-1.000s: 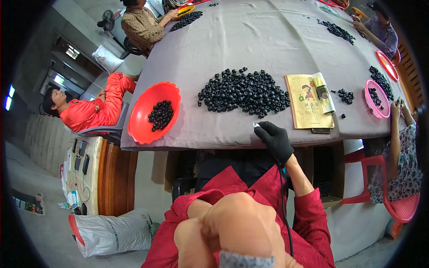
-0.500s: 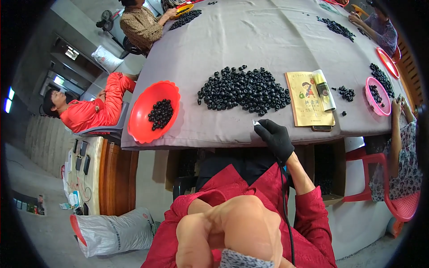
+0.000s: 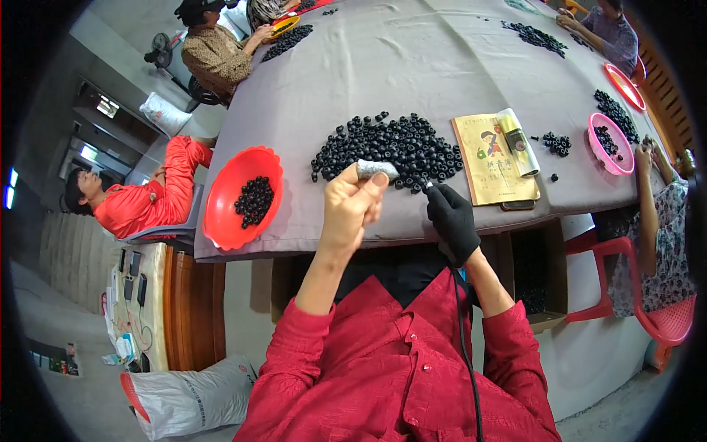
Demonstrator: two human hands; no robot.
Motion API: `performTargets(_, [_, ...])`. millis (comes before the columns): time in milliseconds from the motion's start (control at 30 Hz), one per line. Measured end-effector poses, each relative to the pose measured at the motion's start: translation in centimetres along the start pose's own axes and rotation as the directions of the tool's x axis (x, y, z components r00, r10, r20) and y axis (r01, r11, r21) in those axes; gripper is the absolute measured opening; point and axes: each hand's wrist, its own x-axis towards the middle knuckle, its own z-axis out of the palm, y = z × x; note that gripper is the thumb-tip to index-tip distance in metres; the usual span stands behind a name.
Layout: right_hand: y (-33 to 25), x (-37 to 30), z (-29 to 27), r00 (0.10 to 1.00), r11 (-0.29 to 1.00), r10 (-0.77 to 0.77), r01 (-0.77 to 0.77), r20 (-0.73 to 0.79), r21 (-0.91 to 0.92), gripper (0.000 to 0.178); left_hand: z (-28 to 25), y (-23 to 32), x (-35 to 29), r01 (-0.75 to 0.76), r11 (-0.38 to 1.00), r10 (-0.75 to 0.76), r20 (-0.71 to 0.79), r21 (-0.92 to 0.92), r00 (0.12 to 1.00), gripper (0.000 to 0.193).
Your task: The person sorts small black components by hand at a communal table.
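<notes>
A heap of small black beads (image 3: 390, 147) with holes lies on the grey cloth before me. My bare left hand (image 3: 350, 202) reaches over its near edge with curled fingers. A grey-silver cover (image 3: 377, 170) wraps its forefinger, and the thumb is pressed close to it; anything between them is hidden. My right hand (image 3: 453, 225), in a black glove, is just right of it at the heap's near edge. Its fingers are pinched together, with a small silvery tip (image 3: 427, 188) at their end, too small to name. A black cord (image 3: 465, 346) runs down from that wrist.
A red scalloped bowl (image 3: 241, 199) with some beads stands left. Right of the heap lie a yellow booklet (image 3: 486, 166) and a rolled packet (image 3: 521, 147). Further right are loose beads and a pink basket (image 3: 611, 144). Several people sit around the table (image 3: 398, 66).
My left hand has gone from low and close to my chest forward to the heap. My right hand has moved slightly forward toward the beads. The view has shifted a little.
</notes>
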Motion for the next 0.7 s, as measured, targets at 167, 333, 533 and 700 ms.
performTargets(167, [0.1,0.1,0.4,1.0,1.0,-0.018,0.019,0.011,-0.017,0.022,-4.6,-8.0,3.1,-0.036,0.851,0.113,-0.116,0.523,0.987,0.008])
performTargets(333, [-0.2,-0.1,0.4,1.0,0.997,-0.016,0.016,-0.006,-0.072,0.024,-3.4,-9.4,4.1,-0.143,0.422,0.241,0.042,0.895,0.97,0.02])
performTargets(533, [-0.6,-0.1,0.5,1.0,0.998,-0.004,0.004,0.004,-0.065,0.024,-2.8,-10.6,4.9,-0.188,0.311,0.286,0.097,0.932,0.953,0.026])
performTargets(700, [0.0,0.1,0.2,0.999,0.995,-0.031,0.032,0.016,-0.092,0.023,-2.4,-10.5,5.1,-0.202,0.299,0.252,0.127,0.933,0.959,0.023])
